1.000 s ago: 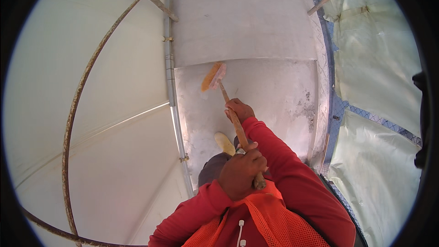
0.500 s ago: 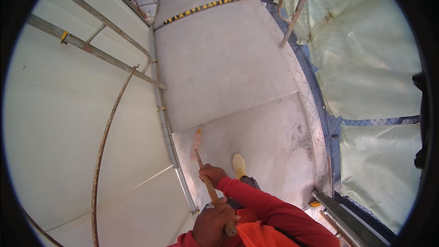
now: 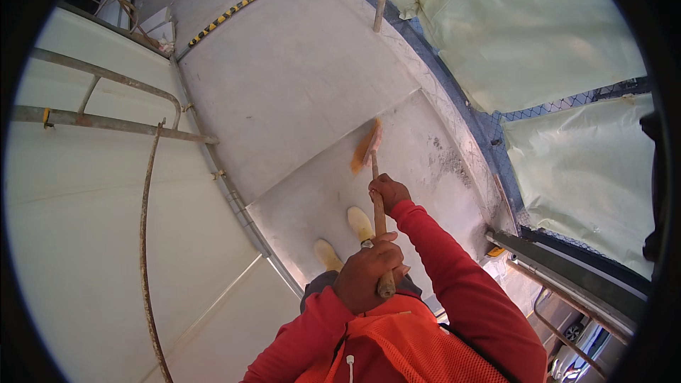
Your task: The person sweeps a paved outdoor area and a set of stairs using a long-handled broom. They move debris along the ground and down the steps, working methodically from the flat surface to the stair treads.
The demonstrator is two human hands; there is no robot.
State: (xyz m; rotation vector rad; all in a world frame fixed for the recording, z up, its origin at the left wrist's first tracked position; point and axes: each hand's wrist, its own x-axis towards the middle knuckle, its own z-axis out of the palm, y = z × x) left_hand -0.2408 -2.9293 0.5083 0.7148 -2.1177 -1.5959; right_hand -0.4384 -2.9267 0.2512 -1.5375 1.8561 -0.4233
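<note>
A broom with orange bristles (image 3: 362, 147) and a wooden handle (image 3: 379, 216) slants away from my body. My left hand (image 3: 365, 275) is closed round the handle near its butt end, close to my orange vest. Farther along, nearer the broom head, my right hand (image 3: 390, 193) also wraps the handle. The bristles are over the grey floor board (image 3: 312, 170), beside a seam between two boards; whether they touch it I cannot tell. Two pale yellow boots (image 3: 360, 223) stand on the board just left of the handle.
Rusty scaffold tubes (image 3: 120, 119) and a white panel wall (image 3: 78, 220) line the left. A black-and-yellow striped bar (image 3: 248, 1) crosses the far walkway. Pale sheeting (image 3: 539, 35) and blue mesh (image 3: 454, 81) run along the right, with a dark metal beam (image 3: 567, 276) nearer me.
The broom and both hands have moved right and farther away in view, and the bristles have turned broadside. The view has swung round, and a second boot now shows.
</note>
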